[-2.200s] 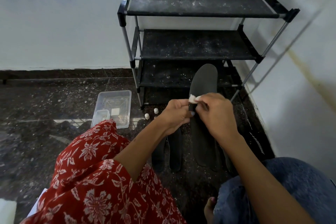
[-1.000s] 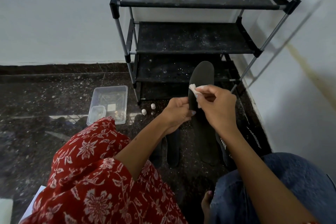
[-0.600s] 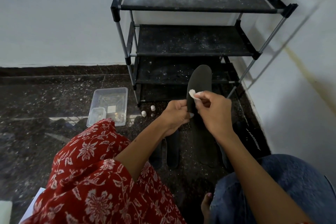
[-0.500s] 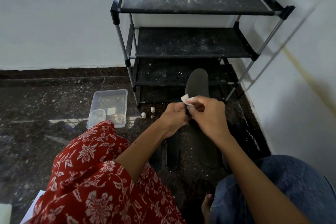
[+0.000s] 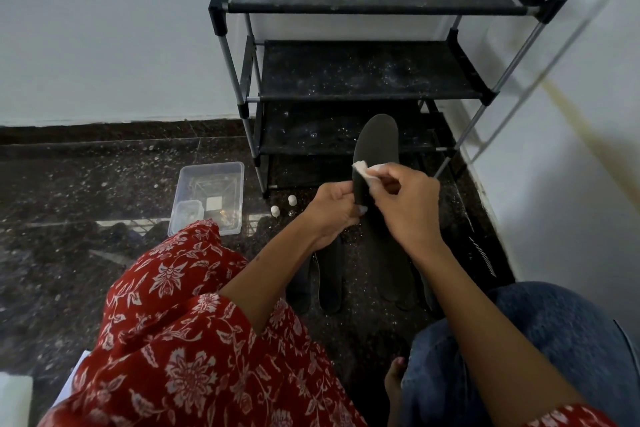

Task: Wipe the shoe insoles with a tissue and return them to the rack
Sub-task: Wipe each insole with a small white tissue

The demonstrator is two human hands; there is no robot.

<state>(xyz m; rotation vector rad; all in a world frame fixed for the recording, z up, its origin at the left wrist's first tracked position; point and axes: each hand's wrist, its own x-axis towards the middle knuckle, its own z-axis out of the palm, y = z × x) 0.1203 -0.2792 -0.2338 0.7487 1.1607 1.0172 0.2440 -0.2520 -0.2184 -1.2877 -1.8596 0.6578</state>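
Observation:
A dark grey insole (image 5: 377, 146) stands nearly upright in front of the black three-tier shoe rack (image 5: 374, 69). My left hand (image 5: 332, 211) grips its left edge near the middle. My right hand (image 5: 405, 204) pinches a small white tissue (image 5: 363, 172) against the insole's left edge. Several other dark insoles (image 5: 330, 277) lie on the floor below my hands, partly hidden by my arms. The rack's shelves are dusty and hold nothing visible.
A clear plastic tub (image 5: 207, 198) with a smaller container inside sits on the speckled dark floor left of the rack. Two small white caps (image 5: 284, 204) lie beside it. A white wall (image 5: 571, 166) runs close on the right. My knees fill the foreground.
The tissue in my right hand has rubbed back and forth across the insole's middle and is now at its left edge. My left hand keeps its grip on the insole.

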